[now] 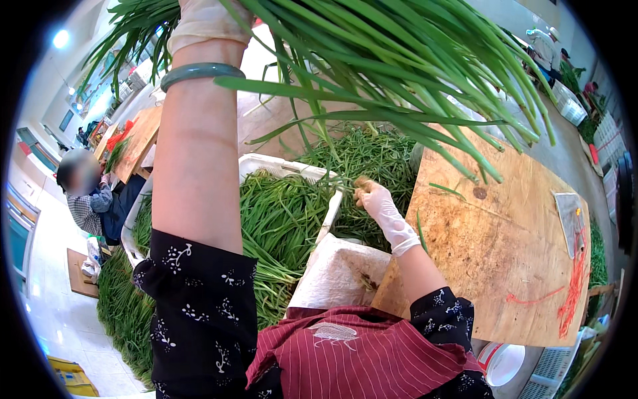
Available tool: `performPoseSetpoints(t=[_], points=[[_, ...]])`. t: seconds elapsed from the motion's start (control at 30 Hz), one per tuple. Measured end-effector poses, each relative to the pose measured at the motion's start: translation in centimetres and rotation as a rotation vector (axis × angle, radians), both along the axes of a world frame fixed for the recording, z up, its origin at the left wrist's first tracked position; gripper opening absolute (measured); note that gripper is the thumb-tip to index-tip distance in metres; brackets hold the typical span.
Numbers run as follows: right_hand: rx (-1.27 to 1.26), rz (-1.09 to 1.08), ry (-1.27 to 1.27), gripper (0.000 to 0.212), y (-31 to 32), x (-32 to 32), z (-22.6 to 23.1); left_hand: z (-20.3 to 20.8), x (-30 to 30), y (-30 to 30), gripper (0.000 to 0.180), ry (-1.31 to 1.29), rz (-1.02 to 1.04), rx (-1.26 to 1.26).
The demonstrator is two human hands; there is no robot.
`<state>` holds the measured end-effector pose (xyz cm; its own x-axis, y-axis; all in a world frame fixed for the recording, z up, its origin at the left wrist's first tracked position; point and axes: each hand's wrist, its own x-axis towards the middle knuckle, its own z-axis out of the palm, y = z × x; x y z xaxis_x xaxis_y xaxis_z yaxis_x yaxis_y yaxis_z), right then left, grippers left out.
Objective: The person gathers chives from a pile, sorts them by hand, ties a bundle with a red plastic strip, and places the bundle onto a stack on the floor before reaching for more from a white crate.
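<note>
My left hand (pixel 211 25), in a pale glove, is raised high at the top of the view. It grips a big bunch of garlic chives (pixel 399 70), whose stem ends fan out to the right and whose leaves hang to the left. Most of its fingers are hidden or cut off by the frame edge. Lower down, my right hand (pixel 382 207), also gloved, has its fingers closed at the corner of a white plastic basket (pixel 286 164). Thin chive leaves (pixel 340 181) run out from its fingertips. Loose chives (pixel 276 209) fill the basket.
A wooden board table (pixel 478 266) stands at right, with red ties (pixel 570 292) on it. Loose greens (pixel 382 149) are heaped behind the basket, and more chives (pixel 123 319) lie at left. A white bucket (pixel 503 364) is below the table. Another person (pixel 93 199) sits at far left.
</note>
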<state>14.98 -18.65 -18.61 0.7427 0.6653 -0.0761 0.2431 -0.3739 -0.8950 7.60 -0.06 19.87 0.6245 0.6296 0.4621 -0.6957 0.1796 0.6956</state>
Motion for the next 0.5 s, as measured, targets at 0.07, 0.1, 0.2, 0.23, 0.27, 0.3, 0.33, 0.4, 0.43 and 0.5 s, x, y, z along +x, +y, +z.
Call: performPoseSetpoints(t=[0.07,0.1,0.2,0.23,0.27,0.3,0.33,0.4,0.43,0.5], points=[[-0.088,-0.115,-0.447,0.066,0.8,0.2,-1.0,0.2,0.2,-0.3,0.036,-0.003,-0.007,0.002],[-0.022,-0.065,-0.408,0.074,1.8,0.1,0.9,0.1,-0.1,-0.5,0.036,0.024,-0.006,0.0],[0.174,0.015,-0.382,0.072,5.3,-0.8,4.9,0.2,-0.3,-0.9,0.035,0.056,-0.018,-0.005],[0.298,0.004,-0.393,0.066,6.3,-0.8,5.6,0.3,0.0,-1.6,0.035,0.042,-0.025,-0.018],[0.398,-0.067,-0.51,0.061,7.5,-0.6,6.2,0.2,0.4,-2.3,0.035,0.028,-0.033,-0.031],[0.509,-0.123,-0.616,0.056,8.8,-0.6,6.5,0.0,0.1,-2.8,0.035,0.018,-0.026,-0.041],[0.607,-0.19,-0.73,0.051,9.9,-0.4,6.9,-0.4,0.1,-3.2,0.036,0.003,-0.012,-0.007],[0.684,-0.294,-0.825,0.049,10.7,0.9,8.2,-0.6,0.1,-4.3,0.036,0.043,-0.046,0.005],[0.687,-0.331,-0.844,0.049,10.3,1.7,8.7,-0.6,0.2,-5.0,0.036,0.061,-0.07,0.01],[0.688,-0.351,-0.831,0.048,10.0,2.1,9.6,-1.2,-0.2,-6.3,0.036,0.066,-0.048,0.01]])
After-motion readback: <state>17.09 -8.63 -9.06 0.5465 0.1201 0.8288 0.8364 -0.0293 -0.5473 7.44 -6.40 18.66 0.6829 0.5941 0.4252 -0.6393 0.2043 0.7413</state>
